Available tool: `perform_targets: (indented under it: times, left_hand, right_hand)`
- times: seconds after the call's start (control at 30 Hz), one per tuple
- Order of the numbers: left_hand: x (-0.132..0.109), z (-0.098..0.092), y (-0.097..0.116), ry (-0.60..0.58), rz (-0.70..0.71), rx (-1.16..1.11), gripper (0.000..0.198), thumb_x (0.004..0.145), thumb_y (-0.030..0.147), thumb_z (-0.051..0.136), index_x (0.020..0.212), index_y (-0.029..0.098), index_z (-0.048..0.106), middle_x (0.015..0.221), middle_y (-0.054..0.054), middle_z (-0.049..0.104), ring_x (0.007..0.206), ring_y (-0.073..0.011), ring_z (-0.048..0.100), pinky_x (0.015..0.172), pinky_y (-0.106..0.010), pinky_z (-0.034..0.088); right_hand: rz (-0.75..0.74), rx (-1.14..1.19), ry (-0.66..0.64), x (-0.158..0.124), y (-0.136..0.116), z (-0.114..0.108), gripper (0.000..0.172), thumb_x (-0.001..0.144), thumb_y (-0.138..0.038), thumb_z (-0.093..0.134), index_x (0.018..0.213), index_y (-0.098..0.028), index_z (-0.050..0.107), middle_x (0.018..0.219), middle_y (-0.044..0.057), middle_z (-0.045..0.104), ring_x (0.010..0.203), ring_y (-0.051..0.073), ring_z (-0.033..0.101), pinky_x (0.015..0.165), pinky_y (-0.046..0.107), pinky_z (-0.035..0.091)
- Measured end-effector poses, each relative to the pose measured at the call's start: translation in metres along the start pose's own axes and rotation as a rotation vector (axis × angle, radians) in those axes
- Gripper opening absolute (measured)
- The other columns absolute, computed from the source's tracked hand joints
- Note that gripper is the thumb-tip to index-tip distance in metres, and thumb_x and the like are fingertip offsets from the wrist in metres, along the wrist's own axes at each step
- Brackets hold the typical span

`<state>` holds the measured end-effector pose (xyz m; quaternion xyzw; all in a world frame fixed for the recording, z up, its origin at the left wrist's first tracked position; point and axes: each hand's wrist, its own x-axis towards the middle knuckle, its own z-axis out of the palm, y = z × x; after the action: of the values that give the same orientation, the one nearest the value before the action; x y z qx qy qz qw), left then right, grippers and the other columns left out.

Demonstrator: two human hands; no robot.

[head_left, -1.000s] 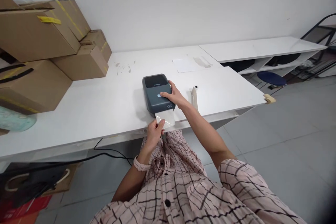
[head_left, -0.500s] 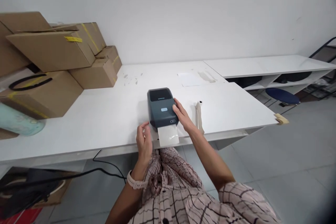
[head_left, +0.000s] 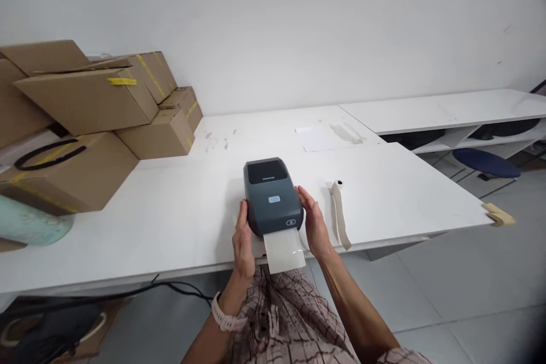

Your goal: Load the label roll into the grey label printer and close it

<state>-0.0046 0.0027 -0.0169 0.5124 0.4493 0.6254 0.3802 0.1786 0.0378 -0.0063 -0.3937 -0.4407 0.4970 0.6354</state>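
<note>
A dark grey-blue label printer sits near the front edge of the white table, a pale blue button on its top. From its front slot a strip of blank, glossy white label paper sticks out over the table edge. My left hand grips the printer's left side, fingers along its wall. Against the right side, my right hand holds it with the fingers partly hidden behind the casing. A small roll of beige backing paper with a loose tail lies to the right of my right hand.
Stacked cardboard boxes with yellow tape fill the table's left end, a pale green cylinder before them. A white paper sheet lies farther back. Black cables hang below the front edge. A blue stool stands at right.
My left hand has moved up from the printer's front left corner onto its side. My right hand has come off the top edge down to the right side. The view has shifted slightly.
</note>
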Motion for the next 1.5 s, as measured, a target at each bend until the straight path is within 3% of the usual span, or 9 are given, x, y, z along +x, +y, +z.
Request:
perform_targets:
  times: [0.2,0.33,0.5,0.63,0.87,1.03,1.17,1.37,1.5]
  left_hand:
    - [0.072,0.003,0.037,-0.008,0.204,-0.11,0.057,0.102,0.052,0.043,0.154,0.028,0.047,0.163,-0.005,0.045,0.153,-0.0259,0.036,0.128,-0.042,0.028]
    - [0.124,0.003,0.045,0.025,0.049,-0.079,0.063,0.091,0.043,0.064,0.15,0.027,0.049,0.157,-0.011,0.051,0.149,-0.0295,0.043,0.123,-0.046,0.034]
    - [0.118,-0.005,0.011,0.002,-0.248,0.279,0.071,0.08,0.029,0.07,0.148,0.023,0.051,0.154,-0.017,0.051,0.138,-0.0333,0.052,0.107,-0.044,0.047]
    - [0.108,-0.01,0.003,-0.123,-0.337,0.577,0.068,0.083,0.034,0.064,0.147,0.018,0.052,0.107,-0.011,0.07,0.095,-0.0243,0.066,0.079,-0.034,0.05]
    - [0.119,-0.004,0.027,-0.249,-0.312,0.799,0.061,0.083,0.026,0.054,0.143,0.014,0.055,0.076,-0.002,0.064,0.07,-0.0211,0.06,0.062,-0.029,0.038]
    - [0.121,-0.001,0.028,-0.289,-0.266,0.943,0.052,0.082,0.019,0.05,0.133,0.015,0.061,0.086,-0.007,0.07,0.08,-0.0251,0.065,0.067,-0.031,0.039]
    - [0.12,-0.002,0.025,-0.274,-0.277,0.893,0.055,0.083,0.02,0.049,0.137,0.015,0.058,0.087,-0.006,0.07,0.078,-0.0238,0.064,0.066,-0.031,0.039]
    - [0.118,-0.004,0.019,-0.243,-0.283,0.805,0.058,0.081,0.021,0.051,0.138,0.013,0.057,0.079,-0.003,0.065,0.071,-0.0205,0.059,0.063,-0.029,0.036]
    - [0.115,-0.005,0.014,-0.219,-0.271,0.724,0.062,0.081,0.022,0.052,0.142,0.013,0.056,0.077,-0.002,0.062,0.069,-0.0196,0.056,0.064,-0.029,0.037]
  right_hand:
    - [-0.178,-0.169,-0.12,0.045,-0.04,0.013,0.067,0.101,-0.071,0.027,0.155,-0.036,0.042,0.166,-0.003,0.038,0.157,0.026,0.028,0.131,0.051,0.019]
    - [-0.203,-0.419,-0.146,0.106,-0.068,0.035,0.079,0.096,-0.079,0.03,0.163,-0.039,0.019,0.173,-0.004,0.019,0.161,0.029,0.013,0.131,0.055,0.012]
    - [-0.225,-0.573,-0.135,0.182,-0.074,0.062,0.098,0.09,-0.083,0.038,0.165,-0.026,0.009,0.171,0.007,0.024,0.159,0.034,0.02,0.129,0.057,0.017]
    - [-0.265,-0.711,-0.193,0.217,-0.071,0.065,0.094,0.093,-0.075,0.041,0.163,-0.021,0.009,0.166,0.013,0.034,0.152,0.033,0.035,0.123,0.056,0.031]
    - [-0.708,-1.202,-0.251,0.156,-0.083,0.047,0.054,0.101,-0.043,0.046,0.15,-0.021,0.042,0.153,0.016,0.05,0.143,0.037,0.043,0.113,0.057,0.04]
    - [-0.291,-1.471,-0.968,0.144,-0.057,0.057,0.061,0.086,-0.036,0.069,0.142,-0.018,0.052,0.136,0.016,0.066,0.123,0.037,0.063,0.102,0.048,0.049]
    - [-0.121,-1.561,-1.186,0.165,-0.042,0.072,0.084,0.071,-0.04,0.081,0.146,-0.018,0.049,0.134,0.017,0.067,0.123,0.041,0.063,0.105,0.052,0.047]
    - [-0.103,-0.966,-1.201,0.16,-0.093,0.036,0.078,0.067,-0.035,0.083,0.138,-0.025,0.052,0.138,0.01,0.062,0.122,0.03,0.063,0.099,0.04,0.053]
    - [-0.153,-0.646,-0.901,0.154,-0.123,-0.016,0.081,0.069,-0.036,0.085,0.141,-0.026,0.049,0.14,0.01,0.059,0.126,0.029,0.059,0.102,0.041,0.051]
